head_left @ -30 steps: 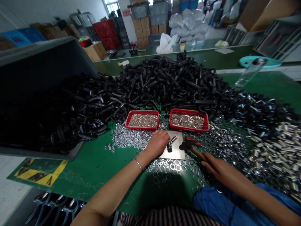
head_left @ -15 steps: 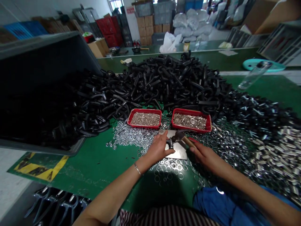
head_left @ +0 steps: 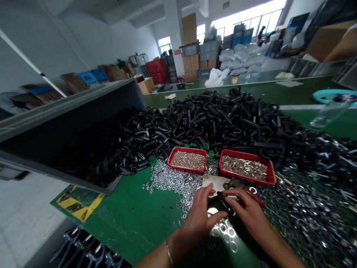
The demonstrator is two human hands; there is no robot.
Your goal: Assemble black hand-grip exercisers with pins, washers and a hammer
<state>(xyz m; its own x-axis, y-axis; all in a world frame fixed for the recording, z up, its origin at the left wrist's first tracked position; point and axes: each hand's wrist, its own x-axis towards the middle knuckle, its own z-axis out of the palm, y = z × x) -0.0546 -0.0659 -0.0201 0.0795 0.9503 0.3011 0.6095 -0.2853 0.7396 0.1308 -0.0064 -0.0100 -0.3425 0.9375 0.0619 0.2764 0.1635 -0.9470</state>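
Observation:
Over the small metal plate (head_left: 213,181), my left hand (head_left: 198,213) has its fingers and thumb around a small black curved part (head_left: 223,201), tilted between both hands. My right hand (head_left: 248,213) pinches a short silvery ribbed piece, spring-like (head_left: 232,196), against the top of that black part. A hammer (head_left: 232,183) lies on the plate just behind my right fingers, its handle mostly hidden by the hand. Red-handled pliers or a similar tool (head_left: 255,197) lie beside my right hand. Loose metal rings (head_left: 230,231) are spread below the plate.
Two red trays, one with tiny metal bits (head_left: 170,160), one with small pins (head_left: 271,173), stand behind the plate. A large heap of black curved parts (head_left: 223,115) spills from a tipped grey crate (head_left: 111,186). Small washers (head_left: 170,178) lie left; metal pieces (head_left: 315,219) lie right.
My right hand has let go of the hammer, now lying on the plate, and holds a ribbed piece at the black part. The black part is off the plate. The view has tilted upward.

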